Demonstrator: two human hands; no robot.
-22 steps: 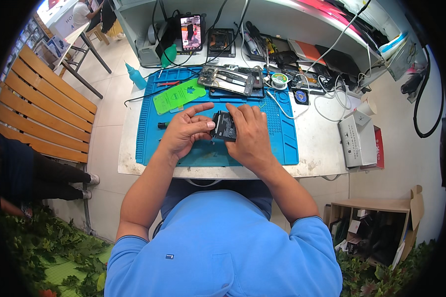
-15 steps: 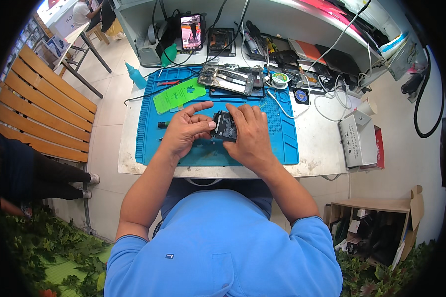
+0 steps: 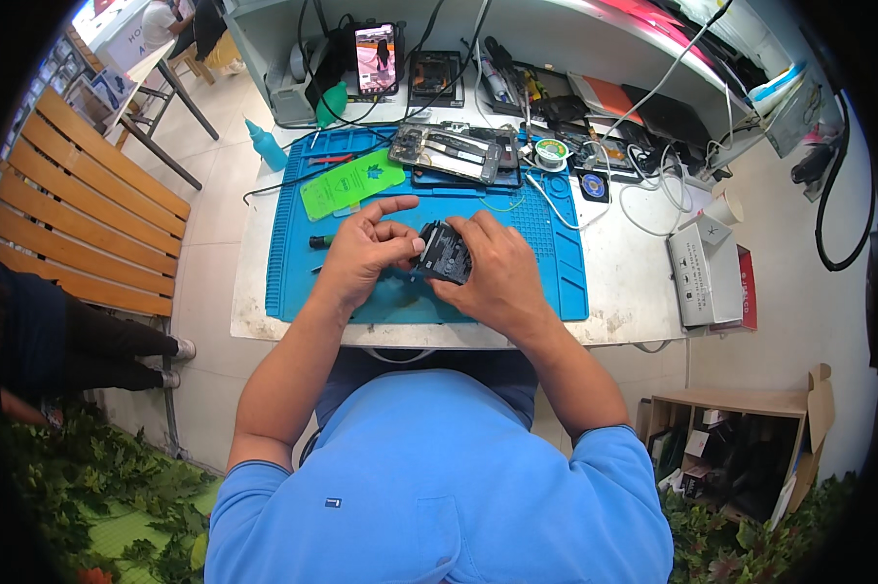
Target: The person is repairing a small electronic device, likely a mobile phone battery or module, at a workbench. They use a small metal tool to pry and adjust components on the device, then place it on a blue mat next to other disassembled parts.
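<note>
A black phone battery [image 3: 447, 255] with pale print is held tilted over the blue work mat [image 3: 390, 306]. My right hand [image 3: 498, 265] grips it by its right side, thumb at the lower edge and fingers over the top. At its left end, my left hand [image 3: 366, 251] is closed in a pinch with thumb and bent finger, while the index finger points outward. Beyond the hands lie an opened phone [image 3: 446, 153] with its insides bare and a bright green card [image 3: 352, 185]. A dark screwdriver handle [image 3: 320, 241] sits beside my left hand.
A teal squeeze bottle [image 3: 266, 146] stands at the left, near a green air blower [image 3: 332, 103]. At the back is a lit phone [image 3: 376, 60]. A solder spool [image 3: 551, 155] and white cables [image 3: 665, 185] lie to the right, with an open white box [image 3: 704, 277] at the table's edge.
My right hand has turned the battery slightly, so its right end now dips lower and its edge tilts more. My left hand's pinch stays nearly in place.
</note>
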